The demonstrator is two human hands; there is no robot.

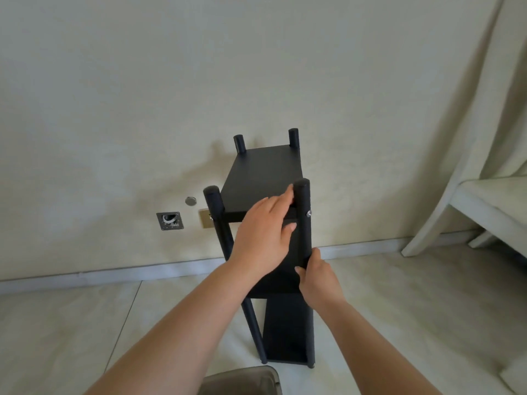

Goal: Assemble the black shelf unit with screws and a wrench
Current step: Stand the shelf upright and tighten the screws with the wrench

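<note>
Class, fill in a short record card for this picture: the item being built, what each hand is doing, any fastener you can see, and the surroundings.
Item: black shelf unit, standing upright on the floor, four round posts rising above the top board
Left hand: fingers straight, resting on the top board's near edge
Right hand: grips the near right post
Fastener: screw in that post
Wrench: not visible
Surroundings: wall behind, chair at right

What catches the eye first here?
A tall black shelf unit stands upright on the pale floor near the wall, four round posts poking above its top board. The left hand lies flat on the top board's near edge, while the right hand grips the near right post.
</note>
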